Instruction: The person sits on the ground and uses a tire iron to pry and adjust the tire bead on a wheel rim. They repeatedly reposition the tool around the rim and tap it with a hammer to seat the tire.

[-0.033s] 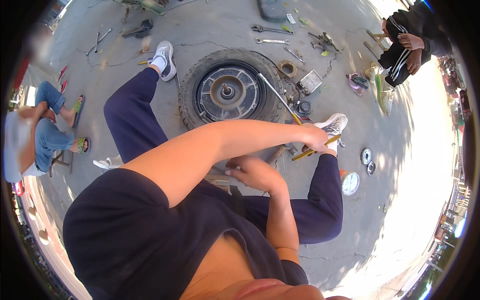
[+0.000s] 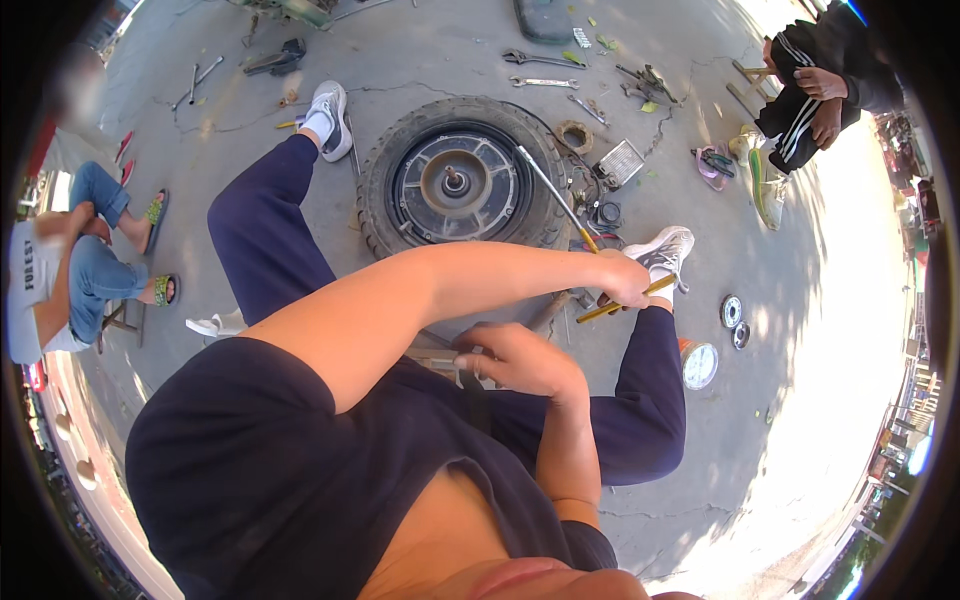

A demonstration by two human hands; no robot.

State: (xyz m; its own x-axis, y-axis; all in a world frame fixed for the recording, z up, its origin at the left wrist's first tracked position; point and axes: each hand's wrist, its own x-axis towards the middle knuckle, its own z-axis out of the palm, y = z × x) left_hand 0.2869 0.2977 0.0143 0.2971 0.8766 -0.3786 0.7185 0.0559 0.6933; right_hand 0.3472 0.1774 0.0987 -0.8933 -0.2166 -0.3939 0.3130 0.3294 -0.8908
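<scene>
My left arm reaches across to the right, and my left hand point(image 2: 624, 278) is closed around the handle of a T-handle wrench point(image 2: 560, 196). It has a silver shaft and a yellow crossbar. The shaft slants up over the right side of a hub-motor wheel point(image 2: 400, 125), ending at the rim; I cannot tell if it touches. The wheel lies flat between my legs, axle stub point(image 2: 455, 181) pointing up, black tyre around it. Near my lap hovers my right hand point(image 2: 515, 357), fingers loosely bent and apart, with nothing visible in them.
Wrenches point(image 2: 542, 59) and other tools lie beyond the wheel. Right of it are a metal ring point(image 2: 574, 137), a finned box point(image 2: 620, 163) and cables. A round tin point(image 2: 699, 364) stands by my right leg. Seated people are at left point(image 2: 100, 275) and far right point(image 2: 800, 110).
The yellow crossbar and my left hand have shifted slightly to the left. My right hand has turned and dropped a little, its fingers spreading. The wheel has stayed put.
</scene>
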